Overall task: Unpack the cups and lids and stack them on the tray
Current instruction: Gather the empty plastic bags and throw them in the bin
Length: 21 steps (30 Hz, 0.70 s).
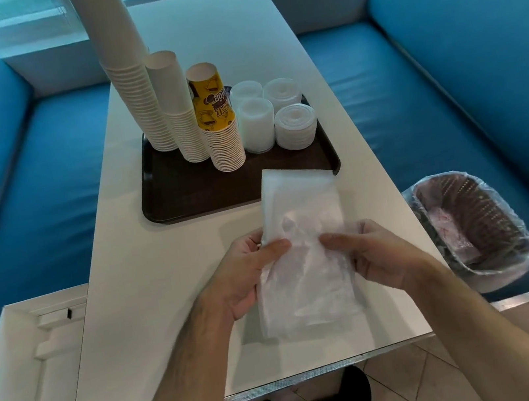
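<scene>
Two blue benches flank a long white table, and on it sits a dark brown tray loaded at its far half. Three stacks of paper cups stand upside down along the tray's left side: a very tall white stack running out of view, a shorter white stack beside it, and a stack topped by a yellow printed cup. To their right, four low piles of clear lids sit close together. A lined wastebasket rests on the right bench, and a white box lies open at the table's left edge. Nearest me, a clear plastic bag is held above the table, its far end reaching over the tray's near rim; the left hand and right hand each pinch it between thumb and curled fingers.
</scene>
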Each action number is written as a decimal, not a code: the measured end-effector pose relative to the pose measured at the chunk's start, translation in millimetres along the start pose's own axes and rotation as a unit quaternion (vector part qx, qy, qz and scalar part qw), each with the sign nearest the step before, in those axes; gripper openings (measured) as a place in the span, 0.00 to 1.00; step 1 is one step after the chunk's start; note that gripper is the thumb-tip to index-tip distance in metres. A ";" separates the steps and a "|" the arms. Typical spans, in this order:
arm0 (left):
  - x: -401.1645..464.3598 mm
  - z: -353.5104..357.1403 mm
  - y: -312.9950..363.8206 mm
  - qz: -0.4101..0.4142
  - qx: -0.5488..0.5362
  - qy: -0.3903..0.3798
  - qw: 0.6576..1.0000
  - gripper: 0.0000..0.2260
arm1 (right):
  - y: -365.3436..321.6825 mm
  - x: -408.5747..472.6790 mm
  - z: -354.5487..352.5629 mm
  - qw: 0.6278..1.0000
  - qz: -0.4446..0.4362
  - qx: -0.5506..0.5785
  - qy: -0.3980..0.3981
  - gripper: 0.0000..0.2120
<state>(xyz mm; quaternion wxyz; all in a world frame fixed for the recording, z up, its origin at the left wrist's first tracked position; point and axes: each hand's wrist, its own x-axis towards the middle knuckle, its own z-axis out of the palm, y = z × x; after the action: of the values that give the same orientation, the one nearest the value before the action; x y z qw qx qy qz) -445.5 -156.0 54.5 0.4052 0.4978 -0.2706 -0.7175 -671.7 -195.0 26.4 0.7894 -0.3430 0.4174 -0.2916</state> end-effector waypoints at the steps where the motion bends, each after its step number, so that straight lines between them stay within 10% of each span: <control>1: -1.0 -1.6 2.3 0.001 0.009 0.005 1.000 0.11 | -3.6 0.6 -3.6 1.000 -0.008 -0.013 -0.001 0.16; 21: 2.2 25.0 31.5 0.052 0.045 -0.077 0.995 0.14 | -81.9 -37.1 -33.4 0.936 -0.196 -0.290 -0.032 0.17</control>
<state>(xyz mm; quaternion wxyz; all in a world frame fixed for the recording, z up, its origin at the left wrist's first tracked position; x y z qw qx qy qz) -459.4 -174.8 87.2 0.3972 0.4441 -0.3587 -0.7186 -732.5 -225.9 93.8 0.5957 -0.6413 0.3830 -0.2955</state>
